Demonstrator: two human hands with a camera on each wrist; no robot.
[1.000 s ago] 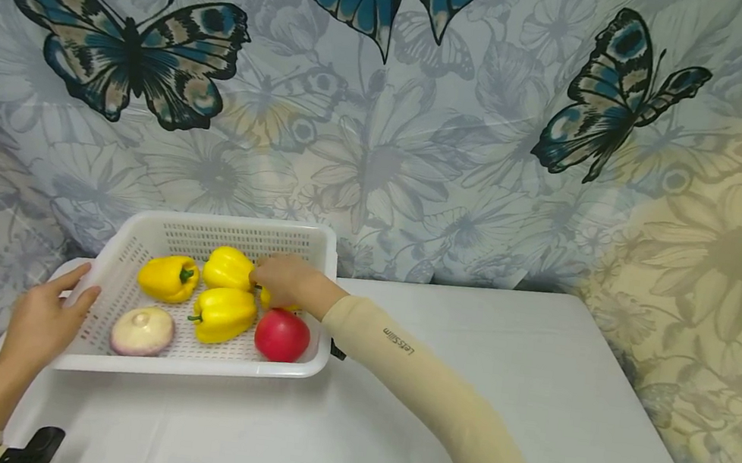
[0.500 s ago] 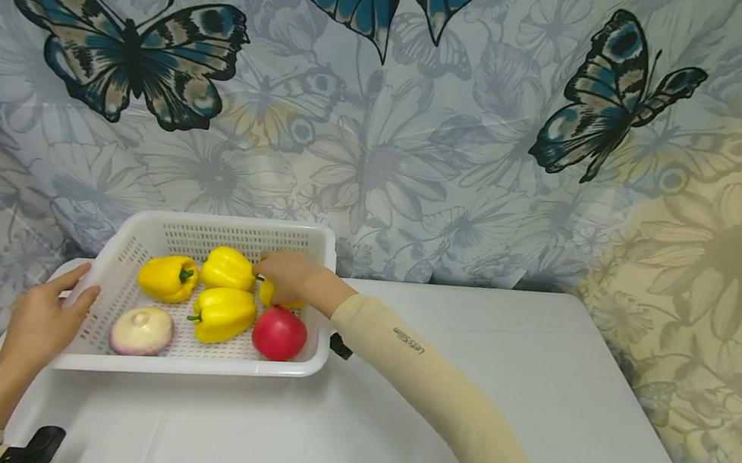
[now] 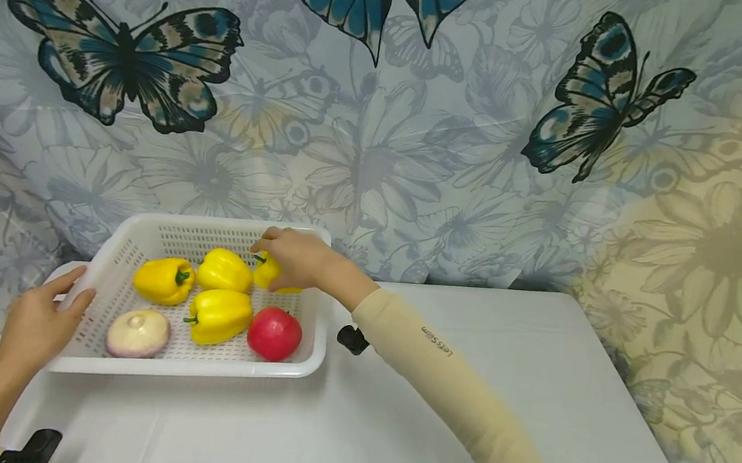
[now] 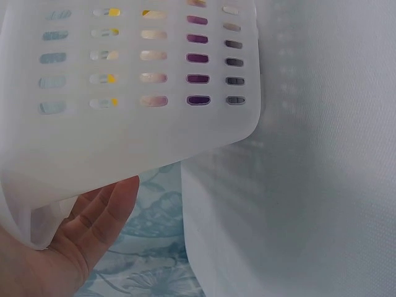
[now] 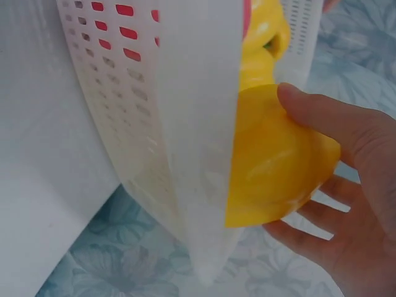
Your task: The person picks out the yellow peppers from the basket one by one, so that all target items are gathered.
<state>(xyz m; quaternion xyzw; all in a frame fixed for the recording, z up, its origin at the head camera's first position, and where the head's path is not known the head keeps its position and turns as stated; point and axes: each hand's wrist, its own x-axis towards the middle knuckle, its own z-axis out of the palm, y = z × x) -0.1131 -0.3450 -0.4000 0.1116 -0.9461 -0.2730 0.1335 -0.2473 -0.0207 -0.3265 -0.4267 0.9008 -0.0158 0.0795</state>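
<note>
A white slotted plastic basket point(image 3: 190, 373) sits at the table's back left. My left hand point(image 3: 39, 322) grips its left rim; in the left wrist view the fingers point(image 4: 111, 207) curl beneath the rim. My right hand point(image 3: 306, 261) holds a yellow bell pepper point(image 5: 278, 161) at the basket's back right corner, thumb on one side and fingers round the other. Three more yellow bell peppers point(image 3: 220, 317) lie in the basket, stems showing on some. A red tomato point(image 3: 274, 334) lies front right, and a pale, purple-tinged onion-like vegetable point(image 3: 138, 333) front left.
The white table point(image 3: 466, 364) extends right of the basket and in front of it. A butterfly-patterned cloth point(image 3: 380, 148) hangs close behind. Black wrist-camera mounts show at the left wrist point(image 3: 37, 447) and right wrist point(image 3: 353, 339).
My right hand has moved up and back with the yellow bell pepper, away from the tomato, and more of that pepper now shows. My left hand stays on the rim.
</note>
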